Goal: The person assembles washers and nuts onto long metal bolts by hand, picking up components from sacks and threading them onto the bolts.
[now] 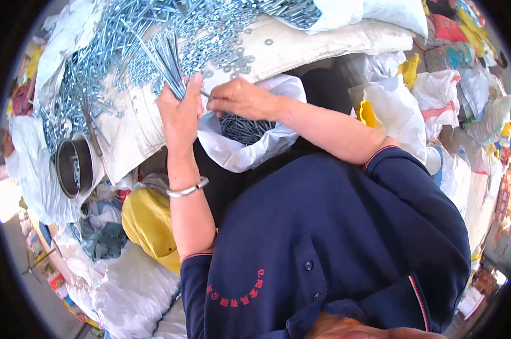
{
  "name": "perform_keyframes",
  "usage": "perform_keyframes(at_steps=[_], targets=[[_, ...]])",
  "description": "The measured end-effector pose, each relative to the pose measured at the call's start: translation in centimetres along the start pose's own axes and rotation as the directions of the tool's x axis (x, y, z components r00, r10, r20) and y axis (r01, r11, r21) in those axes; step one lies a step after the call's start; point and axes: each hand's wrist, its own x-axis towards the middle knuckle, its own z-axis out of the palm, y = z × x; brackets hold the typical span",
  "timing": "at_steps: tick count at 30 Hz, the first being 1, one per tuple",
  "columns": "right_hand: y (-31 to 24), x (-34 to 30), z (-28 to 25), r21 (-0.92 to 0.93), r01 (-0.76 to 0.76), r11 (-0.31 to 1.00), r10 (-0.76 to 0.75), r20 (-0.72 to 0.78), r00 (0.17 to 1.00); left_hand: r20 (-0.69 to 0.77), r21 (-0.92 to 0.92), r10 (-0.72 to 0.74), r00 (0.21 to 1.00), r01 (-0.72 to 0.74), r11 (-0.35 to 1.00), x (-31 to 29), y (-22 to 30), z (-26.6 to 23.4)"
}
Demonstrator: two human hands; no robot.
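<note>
My left hand [181, 113] is closed round an upright bundle of long, thin, silvery bolts [165, 59], whose ends fan out above the fingers. Close beside it, my right hand [239, 99] has its fingers pinched together near the base of the bundle; a short dark tip shows at them, too small to name. Under the right hand a white sack [230, 158] stands with its mouth rolled open. Dark screw-like metal pieces [245, 129] fill it. Loose washers [210, 48] lie spread on the pale cloth-covered surface [137, 127] beyond my hands.
A heap of long bolts [77, 79] covers the far left of the surface. At its left edge sits a dark round tin [74, 168] with small metal parts inside. A yellow sack [151, 223] lies left of my forearm, and white bags [394, 107] crowd the right.
</note>
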Motion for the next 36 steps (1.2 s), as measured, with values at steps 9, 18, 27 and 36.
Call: perform_keyframes(at_steps=[9,18,27,36], targets=[[0.5,-3.8,0.6,0.799,-0.435,0.416,0.337,0.309,0.889,-0.123,-0.166,-0.208,0.97,0.187,0.968,-2.1,-1.2,0.6],[0.2,-4.9,0.5,0.81,-0.504,0.298,0.171,0.475,0.863,-0.031,-0.325,-0.234,0.972,0.212,0.922,-3.3,-0.9,0.1],[-0.4,-4.4,-2.1,-0.112,-0.034,0.993,0.021,-0.112,0.994,-0.181,0.087,-0.138,0.974,0.156,0.984,-4.4,-1.1,0.2],[3.2,0.5,-19.8,-0.93,-0.108,0.352,-0.398,-0.253,0.882,-0.216,0.194,-0.139,0.966,0.182,0.964,-6.3,-2.3,0.9]])
